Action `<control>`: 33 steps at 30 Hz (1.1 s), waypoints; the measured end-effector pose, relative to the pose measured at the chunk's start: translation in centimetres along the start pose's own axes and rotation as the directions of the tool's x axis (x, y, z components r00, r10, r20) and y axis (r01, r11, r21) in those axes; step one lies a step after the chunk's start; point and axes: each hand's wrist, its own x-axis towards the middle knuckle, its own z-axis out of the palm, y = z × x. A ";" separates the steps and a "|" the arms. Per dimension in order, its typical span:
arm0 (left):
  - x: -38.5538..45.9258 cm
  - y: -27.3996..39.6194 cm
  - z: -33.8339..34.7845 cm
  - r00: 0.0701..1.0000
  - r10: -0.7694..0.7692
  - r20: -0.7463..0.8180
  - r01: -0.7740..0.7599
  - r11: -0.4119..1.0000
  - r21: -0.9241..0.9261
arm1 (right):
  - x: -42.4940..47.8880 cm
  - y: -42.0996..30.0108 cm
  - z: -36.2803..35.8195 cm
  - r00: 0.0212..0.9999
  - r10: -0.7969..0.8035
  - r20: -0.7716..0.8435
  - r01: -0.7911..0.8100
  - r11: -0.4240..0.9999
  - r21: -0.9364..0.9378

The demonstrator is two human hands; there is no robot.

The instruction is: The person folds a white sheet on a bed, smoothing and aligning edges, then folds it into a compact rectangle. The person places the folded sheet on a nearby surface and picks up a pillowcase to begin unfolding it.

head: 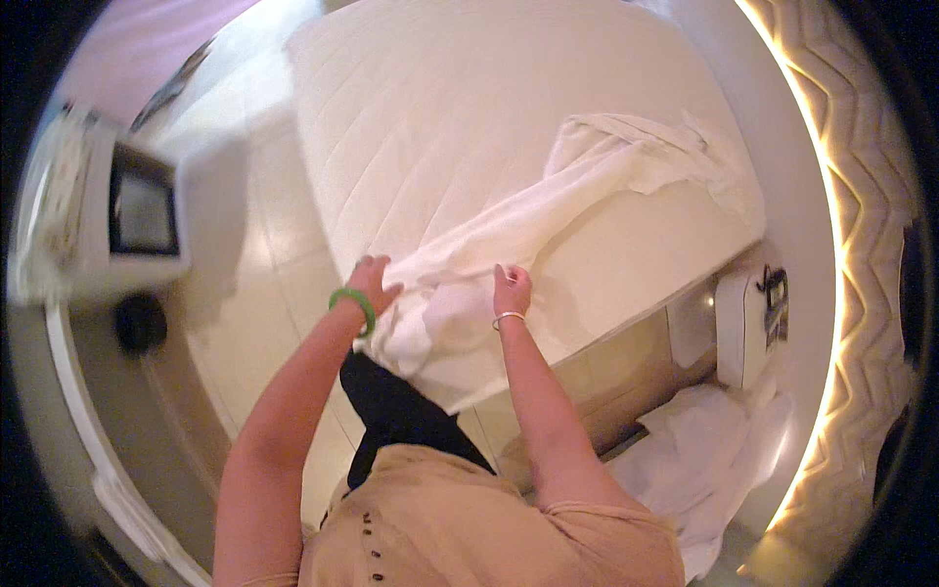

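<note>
A bunched white sheet lies in a long diagonal heap across the white mattress, from the near corner to the far right. At the heap's near left end is my left hand, its fingers spread at the cloth and a green bangle on the wrist. My right hand, with a thin pale bracelet below it, pinches the sheet's edge between thumb and curled fingers. Part of the cloth hangs in folds between the two hands, over the mattress corner.
To the right, a white bedside unit bears a small dark object. Crumpled white linen is piled below it. A lit strip edges the padded headboard. On the left, a white cabinet stands on the tiled floor.
</note>
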 end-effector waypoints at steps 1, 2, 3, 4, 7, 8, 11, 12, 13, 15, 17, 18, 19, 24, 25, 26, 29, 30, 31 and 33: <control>2.0 0.6 0.1 0.989 0.143 -0.022 -0.142 0.989 0.037 | 1.9 2.4 1.3 0.990 0.131 -0.043 -0.134 0.989 -0.058; 3.4 1.2 1.0 0.983 0.184 0.016 -0.184 0.983 0.002 | 3.1 5.6 1.8 0.960 0.262 -0.093 -0.273 0.954 -0.122; 5.2 1.0 1.5 0.975 0.222 0.030 -0.223 0.975 0.026 | 4.3 6.8 2.6 0.914 0.382 -0.136 -0.401 0.902 -0.162; 5.9 -1.2 1.9 0.980 0.195 0.051 -0.199 0.976 0.088 | 2.8 4.1 3.8 0.854 0.520 0.005 -0.492 0.812 -0.315; 7.3 -3.1 6.3 0.956 0.027 0.293 -0.081 0.982 0.173 | -0.2 1.8 3.8 0.912 0.391 -0.121 -0.403 0.803 -0.439; 9.7 -1.7 4.8 0.942 0.142 0.303 -0.214 0.952 0.217 | 1.1 1.2 4.4 0.878 0.414 -0.240 -0.478 0.785 -0.394; 9.7 -5.7 10.6 0.870 0.377 0.318 -0.361 0.926 -0.109 | -1.1 -0.4 5.4 0.789 0.520 -0.326 -0.599 0.769 -0.224; 8.8 -5.1 10.7 0.835 0.373 0.404 -0.349 0.927 -0.135 | -2.8 -0.3 5.0 0.755 0.585 -0.297 -0.645 0.744 -0.173; 7.9 -3.7 10.0 0.796 0.372 0.478 -0.343 0.927 -0.152 | -4.1 -0.7 4.9 0.720 0.640 -0.268 -0.682 0.723 -0.109; 7.8 -1.3 6.3 0.760 0.363 0.539 -0.192 0.918 -0.347 | -5.5 -4.1 5.7 0.744 0.667 -0.036 -0.668 0.744 -0.019; 9.5 0.1 0.7 0.755 0.397 0.523 -0.188 0.894 -0.408 | -4.3 -7.8 8.0 0.675 0.684 0.276 -0.724 0.544 0.424; 10.8 0.2 -2.3 0.761 0.442 0.475 -0.268 0.881 -0.390 | -2.4 -10.9 8.8 0.576 0.668 0.471 -0.753 0.210 0.624; 12.2 0.8 -5.6 0.765 0.486 0.423 -0.343 0.863 -0.371 | 0.7 -15.7 8.4 0.485 0.441 0.755 -0.617 -0.440 0.653; 14.6 6.9 -20.8 0.756 0.590 0.282 -0.588 0.802 -0.100 | 7.9 -27.4 12.7 0.956 -0.035 0.292 -0.226 0.547 0.806; 14.8 6.3 -22.5 0.754 0.589 0.291 -0.581 0.805 -0.123 | 7.9 -28.8 13.3 0.978 -0.147 0.148 -0.016 0.655 0.756; 15.0 5.5 -23.8 0.750 0.587 0.304 -0.571 0.807 -0.149 | 7.9 -30.1 13.9 0.968 -0.250 -0.004 0.191 0.728 0.659; 17.4 -0.8 -22.7 0.536 0.728 0.428 -0.739 0.649 -0.179 | 2.4 -26.5 21.6 0.959 0.092 0.267 -0.233 0.795 0.561; 17.7 -5.5 -20.9 0.502 0.633 0.589 -0.743 0.664 -0.080 | 0.0 -25.5 22.4 0.960 0.104 0.260 -0.144 0.979 0.142; 18.4 -9.3 -19.6 0.437 0.519 0.734 -0.763 0.647 -0.004 | -1.3 -24.5 23.7 0.773 0.454 0.443 -0.404 0.891 -0.208; 20.5 -8.5 -19.7 0.205 0.308 0.929 -0.785 0.619 -0.032 | -6.3 -22.3 25.3 0.477 0.879 -0.004 -0.864 0.470 0.181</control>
